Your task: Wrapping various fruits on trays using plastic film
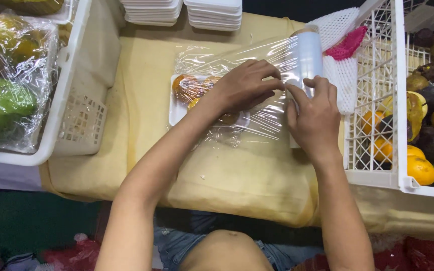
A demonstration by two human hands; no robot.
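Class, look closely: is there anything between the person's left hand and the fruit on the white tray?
Yes. A sheet of clear cling film covers the fruit on the white tray, so the left hand presses on film.

At the centre of the frame lies a white foam tray (178, 111) of orange fruit, flat on the yellow counter (237, 175) and covered by a sheet of clear cling film (237, 55) drawn across it from the roll of film (308, 55) at upper centre-right. In the upper left, inside a white basket (71, 100), sit fruit packs already wrapped in clear film: a green one (1, 103) and, above it, a yellow-orange one (11, 37). Along the top edge, at centre, stand two stacks of empty white foam trays (182, 11). White and pink foam net sleeves (345, 47) lie at upper right, beside the roll.
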